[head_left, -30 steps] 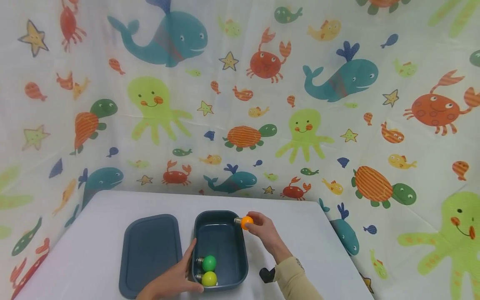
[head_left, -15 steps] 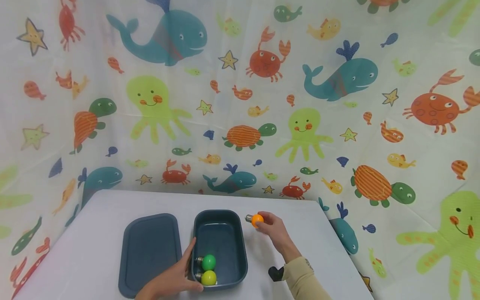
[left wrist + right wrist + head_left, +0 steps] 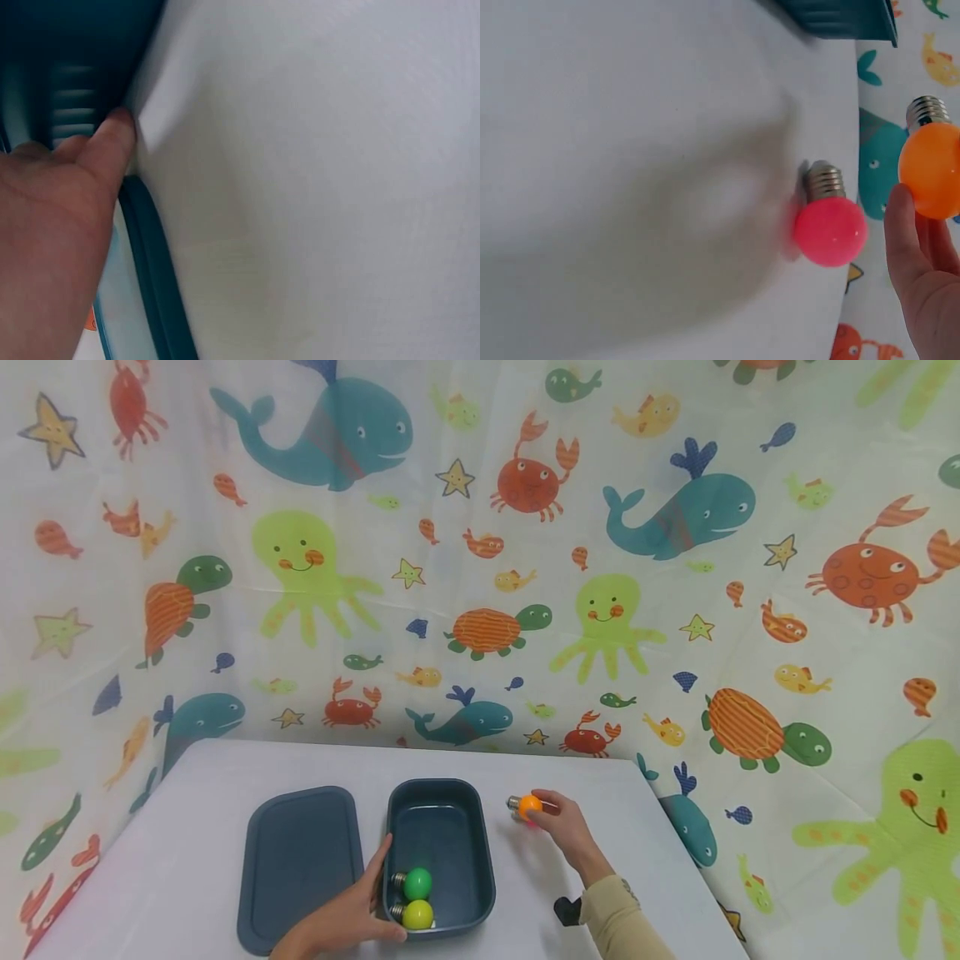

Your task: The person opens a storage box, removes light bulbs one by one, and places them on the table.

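Observation:
My right hand (image 3: 572, 831) pinches an orange light bulb (image 3: 529, 807) by its globe, to the right of a dark blue box (image 3: 438, 835). The bulb's silver screw base (image 3: 928, 110) points away from the fingers. Beneath it on the table lies a pink bulb (image 3: 830, 231), mostly hidden in the head view. My left hand (image 3: 351, 917) rests against the box's near left corner, fingers along the left wall and thumb at the front rim. Inside, a green bulb (image 3: 417, 883) and a yellow bulb (image 3: 418, 915) lie at the near left.
A flat dark blue lid (image 3: 300, 860) lies on the white table (image 3: 615, 810) left of the box. Beside the right sleeve (image 3: 618, 914) is a small black object (image 3: 568, 910). A curtain (image 3: 480, 568) printed with sea animals hangs behind and around the table.
My right hand has carried the orange bulb rightward, from over the box's right rim to above the pink bulb. The left hand and the box stay in place.

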Demonstrator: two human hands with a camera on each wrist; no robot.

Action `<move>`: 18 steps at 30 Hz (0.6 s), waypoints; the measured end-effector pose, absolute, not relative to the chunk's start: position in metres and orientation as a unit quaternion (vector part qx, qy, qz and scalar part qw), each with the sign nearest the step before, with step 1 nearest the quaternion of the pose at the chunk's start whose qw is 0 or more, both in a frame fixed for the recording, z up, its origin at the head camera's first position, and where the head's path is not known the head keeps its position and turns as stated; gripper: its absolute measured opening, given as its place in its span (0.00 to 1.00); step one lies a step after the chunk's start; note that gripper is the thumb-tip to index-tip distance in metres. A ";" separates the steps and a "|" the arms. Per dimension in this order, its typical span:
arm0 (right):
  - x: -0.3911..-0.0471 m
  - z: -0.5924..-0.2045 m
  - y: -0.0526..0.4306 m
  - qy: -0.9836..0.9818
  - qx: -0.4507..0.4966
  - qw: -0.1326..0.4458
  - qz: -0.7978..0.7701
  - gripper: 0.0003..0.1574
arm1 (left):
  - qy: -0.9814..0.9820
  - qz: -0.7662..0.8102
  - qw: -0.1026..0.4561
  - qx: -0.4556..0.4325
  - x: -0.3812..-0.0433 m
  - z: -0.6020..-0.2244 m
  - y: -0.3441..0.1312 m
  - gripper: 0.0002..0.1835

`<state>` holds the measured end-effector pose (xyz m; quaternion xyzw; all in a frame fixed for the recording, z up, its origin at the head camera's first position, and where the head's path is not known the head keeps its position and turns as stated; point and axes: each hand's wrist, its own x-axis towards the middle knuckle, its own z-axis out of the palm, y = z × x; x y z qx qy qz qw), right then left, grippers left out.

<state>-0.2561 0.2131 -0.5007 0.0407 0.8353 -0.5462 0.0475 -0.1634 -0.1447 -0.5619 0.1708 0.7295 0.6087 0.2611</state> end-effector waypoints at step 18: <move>-0.249 -0.537 0.231 0.853 0.067 0.051 -0.515 0.29 | 0.729 0.613 0.258 0.165 -0.160 -0.560 -0.140 0.67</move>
